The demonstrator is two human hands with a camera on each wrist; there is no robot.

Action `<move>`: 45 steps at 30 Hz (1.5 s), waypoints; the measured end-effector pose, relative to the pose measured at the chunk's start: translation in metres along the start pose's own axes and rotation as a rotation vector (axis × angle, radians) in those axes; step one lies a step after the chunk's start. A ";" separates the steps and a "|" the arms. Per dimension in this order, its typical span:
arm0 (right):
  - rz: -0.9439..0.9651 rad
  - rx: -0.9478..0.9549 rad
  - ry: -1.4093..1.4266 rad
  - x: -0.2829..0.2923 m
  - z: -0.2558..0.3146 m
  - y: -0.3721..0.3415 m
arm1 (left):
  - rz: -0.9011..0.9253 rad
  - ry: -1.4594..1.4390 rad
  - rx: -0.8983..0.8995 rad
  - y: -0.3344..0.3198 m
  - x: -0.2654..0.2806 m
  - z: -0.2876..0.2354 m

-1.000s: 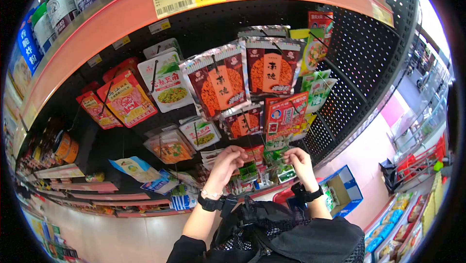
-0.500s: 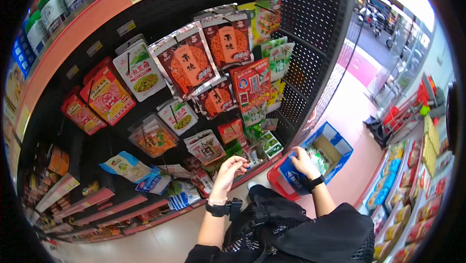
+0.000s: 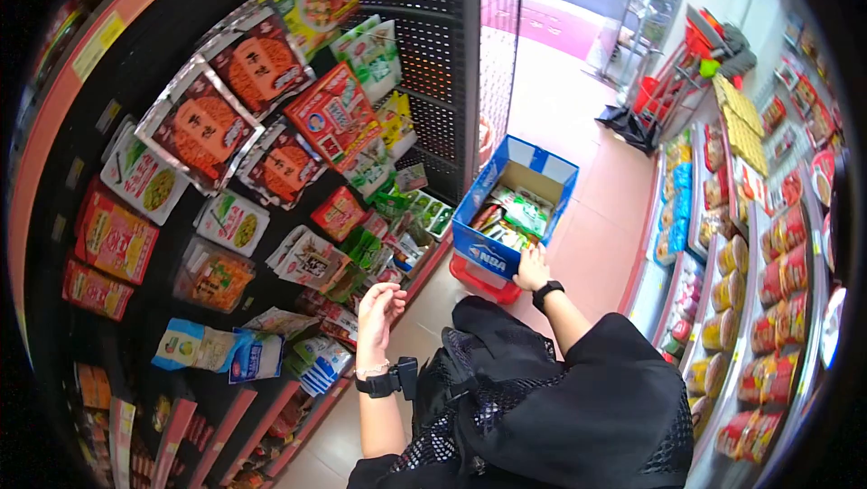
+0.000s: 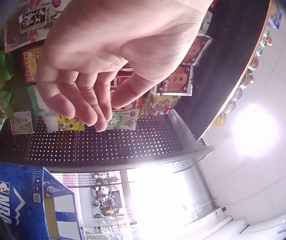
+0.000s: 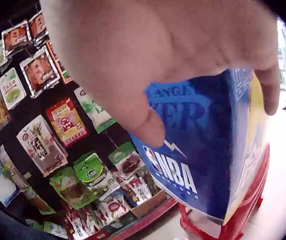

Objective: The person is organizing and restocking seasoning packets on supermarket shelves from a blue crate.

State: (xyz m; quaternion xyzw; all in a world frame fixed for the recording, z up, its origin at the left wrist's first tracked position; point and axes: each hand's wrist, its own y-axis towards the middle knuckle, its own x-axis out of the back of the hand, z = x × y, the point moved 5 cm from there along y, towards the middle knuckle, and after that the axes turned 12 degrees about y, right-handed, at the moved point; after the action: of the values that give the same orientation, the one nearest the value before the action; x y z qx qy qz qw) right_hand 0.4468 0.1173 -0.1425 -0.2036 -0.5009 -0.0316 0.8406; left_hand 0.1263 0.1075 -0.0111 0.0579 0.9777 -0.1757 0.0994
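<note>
R hand (image 3: 534,270) moved to box (image 3: 477,248), gripping it; L hand (image 3: 380,310) loose, empty. I see pkts (image 3: 524,214) inside, bags (image 3: 310,256) still hung nr L hand.

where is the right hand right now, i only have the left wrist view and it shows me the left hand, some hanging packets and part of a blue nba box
Observer: The right hand is at the near corner of the blue box, which it appears to grip.
Operator: ok and is there anything inside that box, i cant see down into it from here
Observer: Yes, the head view shows packets lying in it, a green and white one among them.
</note>
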 end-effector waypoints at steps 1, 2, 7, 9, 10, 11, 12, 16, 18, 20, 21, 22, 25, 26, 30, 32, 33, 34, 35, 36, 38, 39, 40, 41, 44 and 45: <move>0.027 -0.020 0.015 0.002 0.000 -0.001 | -0.002 0.018 0.000 0.000 -0.006 -0.002; 0.028 -0.012 0.011 0.002 -0.002 -0.002 | 0.013 0.025 0.008 0.001 -0.011 0.000; 0.046 0.059 -0.001 0.001 -0.011 0.001 | 0.100 0.091 0.058 0.010 -0.033 0.006; 0.044 0.059 -0.013 0.002 -0.013 0.003 | 0.123 0.119 0.063 0.017 -0.040 0.009; 0.040 0.076 0.000 0.001 -0.014 0.004 | 0.140 0.145 0.065 0.022 -0.044 0.011; 0.038 0.095 0.010 0.001 -0.016 0.006 | 0.143 0.144 0.069 0.027 -0.049 0.014; 0.043 0.101 0.019 0.000 -0.017 0.007 | 0.166 0.168 0.081 0.032 -0.055 0.016; 0.037 0.162 -0.053 0.010 -0.019 0.006 | 0.182 0.282 0.096 0.060 -0.083 0.031; 0.046 0.236 -0.089 0.015 -0.025 0.007 | 0.184 0.299 0.130 0.074 -0.097 0.046; 0.105 0.323 -0.095 0.029 -0.028 0.010 | 0.185 0.335 0.168 0.089 -0.113 0.065; 0.164 0.360 -0.085 0.039 -0.029 0.011 | 0.177 0.393 0.175 0.094 -0.120 0.074; 0.088 0.416 0.016 0.052 -0.029 0.013 | 0.189 0.414 0.181 0.099 -0.128 0.081; 0.129 0.524 0.046 0.094 -0.038 0.048 | 0.138 0.431 0.213 0.114 -0.147 0.108; -0.036 0.595 0.132 0.105 -0.046 0.063 | 0.106 0.450 0.241 0.118 -0.155 0.114; -0.272 0.708 0.064 0.137 -0.085 0.131 | -0.015 0.447 0.219 0.135 -0.192 0.135; -0.212 0.774 0.084 0.134 -0.103 0.156 | -0.137 0.566 0.127 0.151 -0.202 0.151; -0.173 0.816 0.108 0.130 -0.110 0.166 | -0.235 0.701 0.031 0.157 -0.205 0.154; -0.168 0.872 0.039 0.134 -0.108 0.162 | -0.252 0.673 0.078 0.157 -0.215 0.150; -0.179 0.873 0.031 0.135 -0.109 0.162 | -0.269 0.669 0.083 0.162 -0.216 0.154; -0.185 0.866 0.070 0.135 -0.109 0.163 | -0.292 0.706 0.088 0.165 -0.216 0.157; -0.179 0.872 0.111 0.138 -0.109 0.167 | -0.329 0.838 0.124 0.164 -0.225 0.141; -0.205 0.889 0.126 0.139 -0.109 0.167 | -0.339 0.838 0.131 0.163 -0.231 0.129; -0.237 0.891 0.139 0.141 -0.111 0.167 | -0.305 0.936 0.095 0.167 -0.237 0.118; -0.235 0.883 0.142 0.142 -0.112 0.170 | -0.269 1.032 0.058 0.171 -0.244 0.107; -0.236 0.893 0.153 0.144 -0.113 0.177 | -0.195 1.153 0.016 0.191 -0.266 0.089; -0.226 0.914 0.161 0.143 -0.111 0.179 | -0.134 1.280 -0.033 0.198 -0.274 0.085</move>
State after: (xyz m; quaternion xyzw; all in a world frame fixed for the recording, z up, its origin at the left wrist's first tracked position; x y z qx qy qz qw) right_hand 0.6562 0.2609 -0.1216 0.2457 -0.4158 0.0851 0.8715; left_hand 0.4370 0.2404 -0.0958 0.0886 0.8476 -0.0970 -0.5141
